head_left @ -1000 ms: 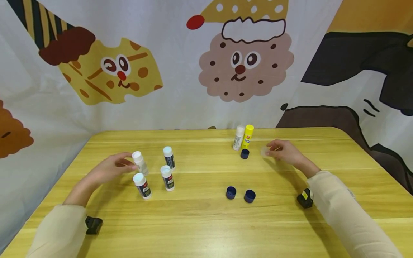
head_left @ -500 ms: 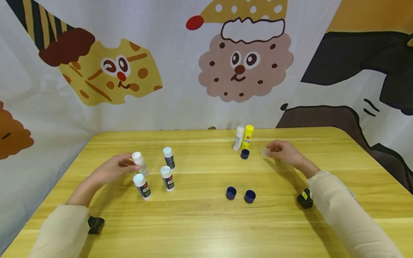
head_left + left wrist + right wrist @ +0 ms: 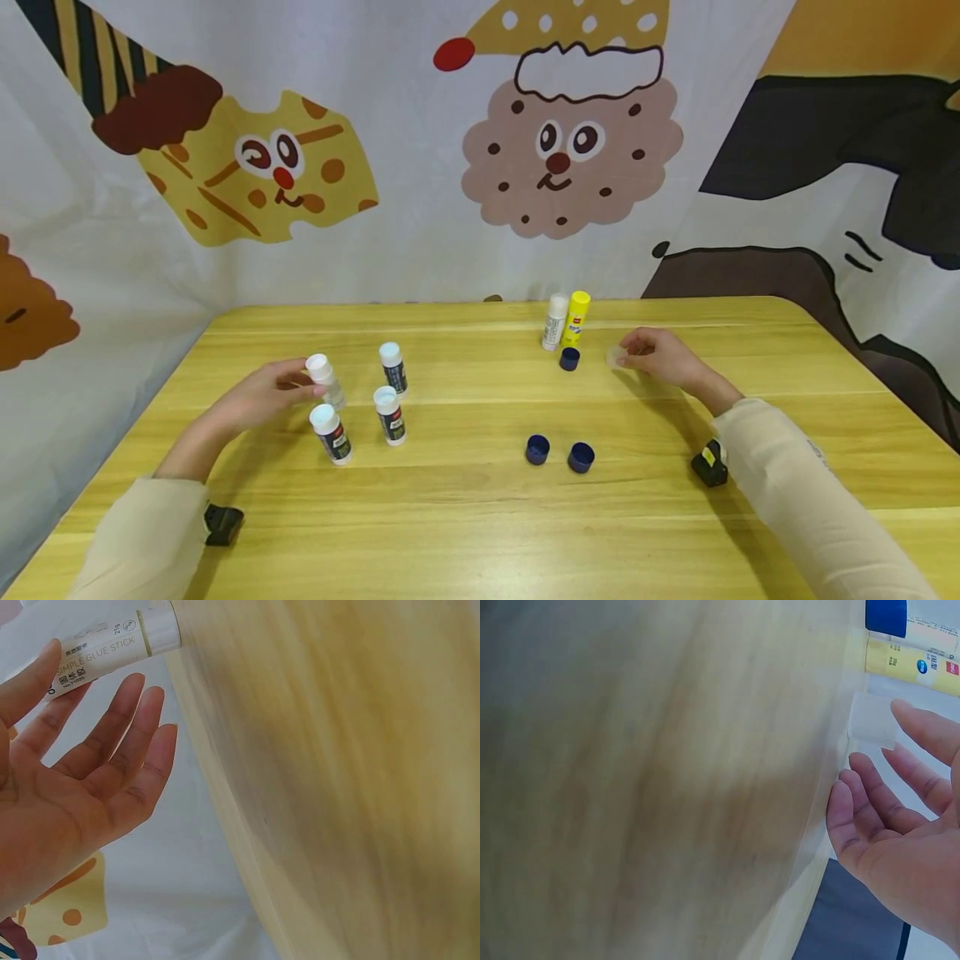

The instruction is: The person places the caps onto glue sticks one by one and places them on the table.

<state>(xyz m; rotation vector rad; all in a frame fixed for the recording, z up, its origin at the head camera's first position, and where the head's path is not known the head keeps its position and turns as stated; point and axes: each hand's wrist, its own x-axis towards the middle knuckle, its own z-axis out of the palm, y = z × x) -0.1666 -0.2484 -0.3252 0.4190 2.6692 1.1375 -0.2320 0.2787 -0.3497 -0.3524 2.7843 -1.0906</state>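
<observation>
My left hand [image 3: 262, 398] pinches a white glue stick [image 3: 322, 372] between thumb and index finger. In the left wrist view that glue stick [image 3: 97, 652] carries printed text, and the other fingers are spread clear of it. Beside it stand three dark-labelled glue sticks with white tops: a near one [image 3: 332, 435], a middle one [image 3: 390, 415] and a far one [image 3: 393, 368]. At the right, my right hand [image 3: 662, 357] pinches a translucent cap [image 3: 615, 357]. The right wrist view has this cap [image 3: 874, 721] at the tabletop, thumb on one side.
Toward the back stand a white glue stick [image 3: 554, 322] and a yellow glue stick [image 3: 576, 318], with a dark blue cap [image 3: 569, 359] before them. Two more blue caps, left [image 3: 537, 450] and right [image 3: 581, 457], lie nearer. Behind the wooden table [image 3: 465, 525] hangs a printed cloth [image 3: 420, 167].
My left hand has shifted slightly to the right, its thumb now further across the white glue stick. The right hand and the other objects look unchanged.
</observation>
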